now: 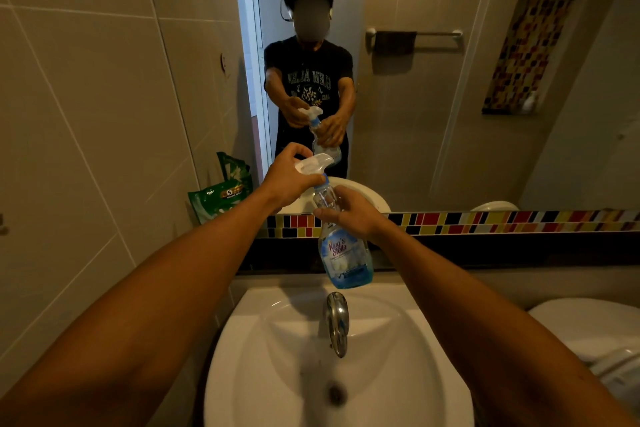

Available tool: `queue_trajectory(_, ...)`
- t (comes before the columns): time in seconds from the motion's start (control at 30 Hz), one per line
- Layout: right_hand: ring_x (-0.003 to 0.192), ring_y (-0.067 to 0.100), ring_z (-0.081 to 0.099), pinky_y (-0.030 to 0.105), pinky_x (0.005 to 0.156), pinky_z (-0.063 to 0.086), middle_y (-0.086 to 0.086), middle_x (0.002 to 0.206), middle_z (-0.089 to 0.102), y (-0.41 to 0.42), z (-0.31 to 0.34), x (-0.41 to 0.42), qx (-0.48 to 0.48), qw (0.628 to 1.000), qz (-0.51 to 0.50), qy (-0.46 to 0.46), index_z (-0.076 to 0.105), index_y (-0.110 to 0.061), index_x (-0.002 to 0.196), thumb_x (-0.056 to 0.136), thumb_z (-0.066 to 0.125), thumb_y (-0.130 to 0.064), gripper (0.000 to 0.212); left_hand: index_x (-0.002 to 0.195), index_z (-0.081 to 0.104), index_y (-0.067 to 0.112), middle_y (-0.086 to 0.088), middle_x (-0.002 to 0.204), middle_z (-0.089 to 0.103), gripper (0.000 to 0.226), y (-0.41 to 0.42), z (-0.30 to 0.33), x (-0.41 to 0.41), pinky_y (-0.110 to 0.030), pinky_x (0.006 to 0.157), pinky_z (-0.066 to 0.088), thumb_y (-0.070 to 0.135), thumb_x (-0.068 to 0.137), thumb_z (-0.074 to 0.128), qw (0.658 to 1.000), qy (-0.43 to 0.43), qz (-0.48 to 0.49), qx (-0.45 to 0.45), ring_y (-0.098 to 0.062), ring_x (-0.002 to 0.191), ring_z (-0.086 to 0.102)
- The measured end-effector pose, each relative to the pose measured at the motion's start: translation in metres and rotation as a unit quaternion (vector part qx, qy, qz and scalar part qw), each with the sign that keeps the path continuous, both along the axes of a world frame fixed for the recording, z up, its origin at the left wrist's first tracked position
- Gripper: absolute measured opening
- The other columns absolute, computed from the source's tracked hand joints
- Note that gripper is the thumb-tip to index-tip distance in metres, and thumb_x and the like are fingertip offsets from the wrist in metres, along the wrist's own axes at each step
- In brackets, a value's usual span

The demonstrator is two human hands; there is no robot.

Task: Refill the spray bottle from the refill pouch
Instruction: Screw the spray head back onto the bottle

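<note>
I see right hand [356,217] gripping spray bottle [344,253] neck over sink [263,340], left hand [291,180] closed on trigger head [313,163], prob. unscrewing; refill pouch [221,194] untouched by wall, pouring not yet begun.

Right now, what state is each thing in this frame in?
Spray bottle: held up over the sink, tilted, a little blue liquid at the bottom.
Spray head: still on the bottle.
Left hand: closed on the spray head.
Right hand: closed around the bottle neck.
Pouch: propped in the corner, untouched.
Tap: no water running.
Sink: no standing water.
</note>
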State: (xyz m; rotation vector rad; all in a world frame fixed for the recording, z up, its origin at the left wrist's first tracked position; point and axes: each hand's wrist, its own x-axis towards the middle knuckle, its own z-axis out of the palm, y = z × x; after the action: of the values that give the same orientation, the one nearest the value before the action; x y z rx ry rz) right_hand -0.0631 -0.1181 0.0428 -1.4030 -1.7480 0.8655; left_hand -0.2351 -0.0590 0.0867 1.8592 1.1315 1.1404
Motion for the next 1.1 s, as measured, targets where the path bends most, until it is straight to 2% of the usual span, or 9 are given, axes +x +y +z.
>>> queue_trajectory(0.1,0.100,0.016,0.071,0.031,0.083,0.055,0.002,0.113,0.074,0.0009,-0.0022,0.0011,-0.005,1.000,-0.004,0.007,0.062,-0.015,0.130,0.094,0.074,-0.032,0.042,0.111,0.051,0.026,0.003,0.100,0.054,0.052,-0.0010,0.0007,0.0017,-0.029,0.059,0.052,0.010,0.071,0.081,1.000,0.007,-0.007,0.002,-0.025,0.091,0.060)
queue_trajectory(0.27,0.101,0.015,0.070,0.029,0.083,0.055,0.004,0.116,0.073,-0.0011,-0.0005,0.0017,-0.001,1.000,-0.005,-0.005,0.060,-0.015,0.133,0.094,0.074,-0.032,0.045,0.109,0.052,0.026,0.003,0.102,0.057,0.055,-0.0003,-0.0033,0.0013,-0.036,0.071,0.055,0.033,0.067,0.088,1.000,-0.003,0.005,0.016,-0.021,0.091,0.060)
queue_trajectory(0.33,0.100,0.014,0.070,0.029,0.082,0.055,0.003,0.115,0.073,-0.0010,-0.0013,0.0018,0.000,1.000,-0.004,-0.004,0.060,-0.015,0.133,0.094,0.074,-0.032,0.045,0.108,0.053,0.026,0.003,0.102,0.057,0.055,-0.0005,-0.0045,0.0018,-0.038,0.072,0.055,0.035,0.066,0.088,1.000,-0.007,0.010,0.019,-0.022,0.092,0.061)
queue_trajectory(0.43,0.099,0.014,0.070,0.029,0.082,0.055,0.001,0.113,0.073,-0.0020,-0.0007,0.0025,0.001,1.000,-0.005,-0.004,0.061,-0.015,0.132,0.094,0.074,-0.032,0.043,0.108,0.052,0.027,0.004,0.102,0.056,0.055,-0.0015,-0.0031,0.0023,-0.038,0.070,0.055,0.030,0.066,0.088,1.000,0.000,0.010,0.019,-0.024,0.094,0.060)
queue_trajectory(0.57,0.101,0.021,0.072,0.039,0.090,0.059,0.004,0.112,0.075,-0.0003,-0.0026,0.0048,-0.005,1.000,-0.009,-0.003,0.062,-0.015,0.126,0.093,0.075,-0.033,0.040,0.111,0.051,0.025,0.005,0.100,0.053,0.053,-0.0030,-0.0001,0.0033,-0.027,0.061,0.048,0.012,0.070,0.083,1.000,0.005,-0.013,0.003,-0.025,0.095,0.059)
queue_trajectory(0.63,0.101,0.020,0.073,0.042,0.092,0.060,0.003,0.113,0.075,0.0006,-0.0041,0.0048,-0.007,1.000,-0.009,-0.003,0.062,-0.016,0.126,0.092,0.076,-0.035,0.041,0.110,0.051,0.024,0.005,0.099,0.052,0.052,-0.0021,-0.0007,0.0038,-0.028,0.060,0.048,0.012,0.070,0.082,1.000,0.005,-0.009,0.001,-0.028,0.096,0.059)
queue_trajectory(0.8,0.096,0.009,0.069,0.027,0.081,0.054,-0.002,0.111,0.071,-0.0040,0.0002,0.0019,0.005,1.000,0.001,-0.012,0.060,-0.017,0.131,0.094,0.074,-0.034,0.042,0.106,0.050,0.028,0.004,0.099,0.055,0.056,0.0001,-0.0045,0.0024,-0.032,0.060,0.047,0.039,0.066,0.088,1.000,0.001,0.009,0.011,-0.023,0.086,0.059)
queue_trajectory(1.0,0.094,0.009,0.069,0.025,0.078,0.053,-0.002,0.108,0.071,-0.0027,-0.0001,0.0010,0.001,1.000,0.004,-0.012,0.061,-0.019,0.127,0.095,0.073,-0.032,0.037,0.105,0.050,0.029,0.004,0.101,0.056,0.056,0.0012,-0.0046,0.0008,-0.038,0.067,0.054,0.032,0.065,0.089,1.000,0.006,0.013,0.005,-0.027,0.094,0.062)
queue_trajectory(1.1,0.098,0.016,0.071,0.032,0.084,0.057,0.002,0.111,0.074,-0.0015,-0.0029,0.0013,-0.003,1.000,-0.002,-0.010,0.062,-0.017,0.125,0.094,0.074,-0.035,0.037,0.112,0.052,0.023,0.006,0.102,0.054,0.056,-0.0006,-0.0031,0.0000,-0.033,0.067,0.052,0.024,0.070,0.088,1.000,0.015,0.001,0.001,-0.024,0.095,0.059)
